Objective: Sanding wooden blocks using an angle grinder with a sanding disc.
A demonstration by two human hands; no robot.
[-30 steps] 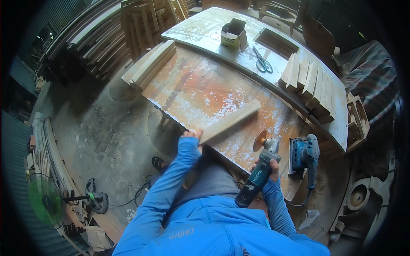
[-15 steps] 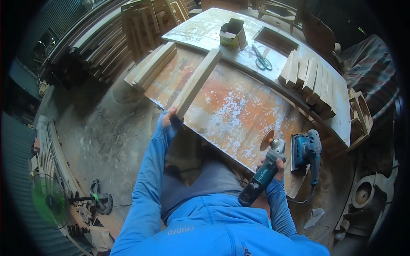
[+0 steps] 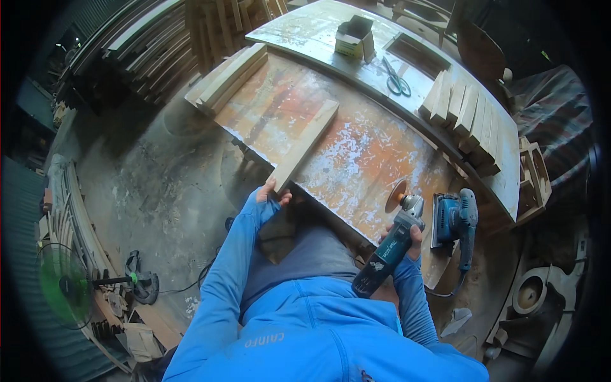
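My left hand (image 3: pixel 272 193) grips the near end of a squared wooden block (image 3: pixel 307 145), fingers wrapped round it at the table's front edge. The block slants away over the orange, paint-worn tabletop (image 3: pixel 375 149). Closed round the body of a dark teal angle grinder (image 3: pixel 389 251) is my right hand (image 3: pixel 414 242). The grinder's round brown disc (image 3: pixel 396 196) points away from me, near the tabletop's front right part. Right beside it stands a blue power sander (image 3: pixel 453 219) with a cord.
Two wooden blocks (image 3: pixel 232 76) lie at the tabletop's left end. On the raised pale board (image 3: pixel 293 32) behind are an open carton (image 3: pixel 355 39), green-handled scissors (image 3: pixel 397 81) and a row of several blocks (image 3: pixel 468 118). A green fan (image 3: pixel 63 284) stands at the lower left.
The wooden block has come toward me; its far end has left the raised board's edge and sits lower over the tabletop. The grinder stays in my right hand, nearly unmoved.
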